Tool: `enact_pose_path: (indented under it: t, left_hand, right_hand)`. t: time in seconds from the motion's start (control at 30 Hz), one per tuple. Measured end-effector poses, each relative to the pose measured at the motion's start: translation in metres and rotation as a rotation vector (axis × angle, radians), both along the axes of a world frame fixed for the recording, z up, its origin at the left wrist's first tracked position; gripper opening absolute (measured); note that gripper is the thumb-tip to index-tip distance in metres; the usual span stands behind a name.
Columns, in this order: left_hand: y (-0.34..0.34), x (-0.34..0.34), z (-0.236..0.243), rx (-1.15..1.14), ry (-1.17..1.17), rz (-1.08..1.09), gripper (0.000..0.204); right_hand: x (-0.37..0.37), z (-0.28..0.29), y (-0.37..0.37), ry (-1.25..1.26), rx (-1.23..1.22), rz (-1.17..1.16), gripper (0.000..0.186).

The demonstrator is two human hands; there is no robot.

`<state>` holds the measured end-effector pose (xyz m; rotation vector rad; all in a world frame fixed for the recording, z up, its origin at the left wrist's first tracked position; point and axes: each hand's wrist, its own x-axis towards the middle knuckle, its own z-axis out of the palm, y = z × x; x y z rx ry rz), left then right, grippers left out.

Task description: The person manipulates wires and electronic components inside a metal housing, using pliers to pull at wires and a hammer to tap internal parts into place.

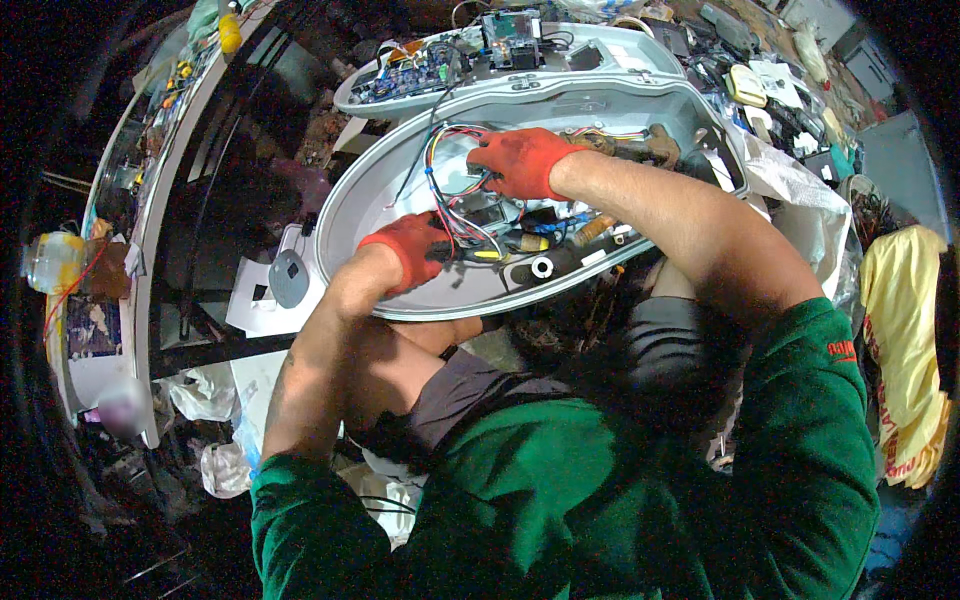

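One shirt (530, 465), two hands (408, 252) (522, 163) in one case (362, 195)

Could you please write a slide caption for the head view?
Red-gloved left hand and right hand reach among coloured wires inside an open grey case.

The site is a cluttered electronics workshop, as indicated by the opened grey casing (352, 205), coloured wires (431, 165), exposed circuit boards (418, 70) and heaped device parts (718, 78).

- Wires (432, 172) lie in the case (343, 215).
- Behind the case sits its lid (395, 106), with a circuit board (415, 68) inside.
- Well left, a container (55, 262).
- Well right, a sack (905, 340).
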<state>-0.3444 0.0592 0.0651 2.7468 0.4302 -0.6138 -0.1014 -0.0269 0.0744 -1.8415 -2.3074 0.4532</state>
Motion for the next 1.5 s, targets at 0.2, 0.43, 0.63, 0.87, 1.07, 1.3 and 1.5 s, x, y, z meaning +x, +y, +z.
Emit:
enact_pose_path:
  t: [0.2,0.43,0.63,0.87,1.07,1.3,1.5]
  left_hand:
    - [-0.007,0.02,-0.004,0.185,0.105,-0.034,0.044]
    - [-0.011,0.032,-0.001,0.238,0.111,-0.017,0.038]
    - [-0.004,0.031,0.003,0.235,-0.086,0.152,0.034]
    - [-0.016,0.039,0.021,-0.005,0.265,0.207,0.046]
    - [-0.011,0.029,0.001,0.155,0.164,-0.158,0.041]
    - [-0.025,0.045,0.025,0.212,0.15,-0.125,0.037]
    - [0.001,0.05,0.026,0.155,-0.061,0.277,0.036]
  right_hand:
    - [0.016,-0.002,-0.004,0.125,0.093,0.037,0.043]
    - [0.019,0.018,-0.012,0.065,-0.022,0.073,0.051]
    - [0.026,0.013,-0.011,0.098,-0.012,0.074,0.054]
    - [0.011,0.026,-0.013,-0.021,-0.051,0.146,0.056]
    - [-0.014,0.045,-0.031,-0.148,-0.192,0.203,0.058]
    - [-0.015,0.029,-0.029,-0.108,-0.175,0.136,0.046]
    - [-0.02,0.042,-0.025,0.206,0.555,0.113,0.036]
